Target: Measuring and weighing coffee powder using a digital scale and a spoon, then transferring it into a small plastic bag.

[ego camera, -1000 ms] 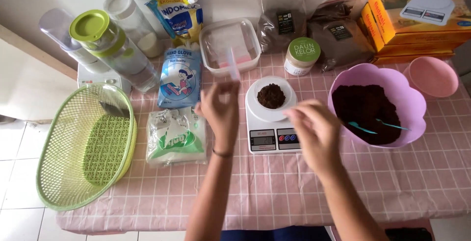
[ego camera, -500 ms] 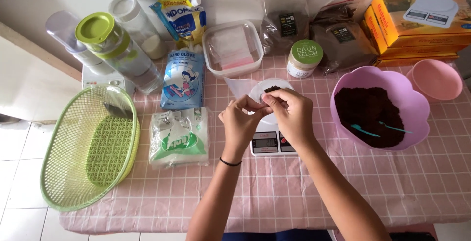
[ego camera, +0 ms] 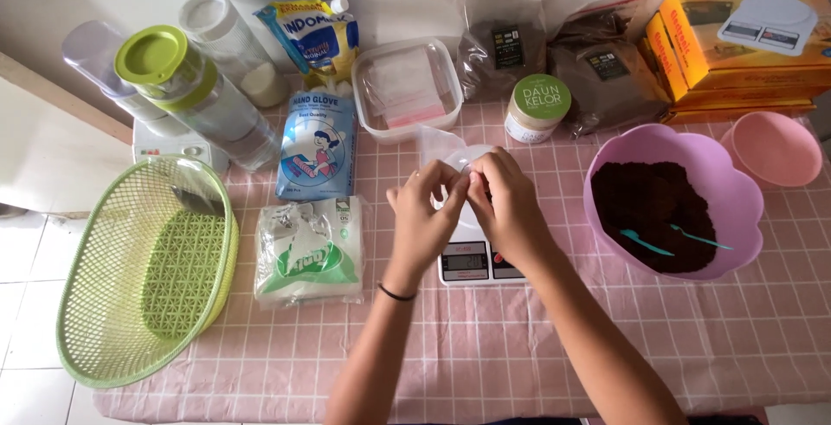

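Bare pink cloth [ego camera: 485,347] lay nearest me, open from the near table edge to the scale [ego camera: 472,256]. Above the scale my left hand [ego camera: 421,217] and right hand [ego camera: 509,209] met, fingertips pinching the mouth of a small clear bag [ego camera: 441,150] between them, over the scale's plate. Left, a glove pack [ego camera: 307,250] and green basket [ego camera: 143,273] at the table's edge; right, the purple bowl [ego camera: 671,209] of dark powder. Beyond stood a tub [ego camera: 405,87], a jar [ego camera: 537,106] and boxes [ego camera: 744,44] against the wall.
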